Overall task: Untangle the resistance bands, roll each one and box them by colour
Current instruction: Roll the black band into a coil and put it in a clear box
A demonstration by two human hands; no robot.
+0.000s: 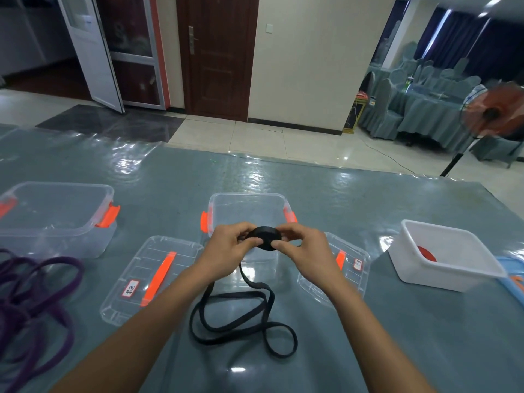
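A partly wound coil of the black band (265, 237) is pinched between the left hand (229, 245) and the right hand (304, 246), the fingers (279, 245) of both closed against its rim and flat faces, and it is held in the air just above the near wall of the middle clear box (246, 205). Below the fingers the unrolled tail (243, 316) is seen dropping to the table (397, 321) and lying there in several crossing loops. The likeliest failure is judged to be the coil springing loose: should the pinch be relaxed while the grip is shifted for a further turn, the stretchy layers could unwind. A second risk is seen in the crossed loops, which could tighten into a knot or feed in twisted if the tail is drawn up quickly. The tail could also be dragged against the lid (334, 268) lying just right of and below the fingers, or the lid (150, 279) to their lower left. Open room is found directly beneath and toward the body; beyond the fingers the middle box appears empty. Far left, the purple bands (37, 285) remain tangled beside the large clear box (56, 219); well to the right, a white tub (450, 259) already holds a red roll (426, 253).
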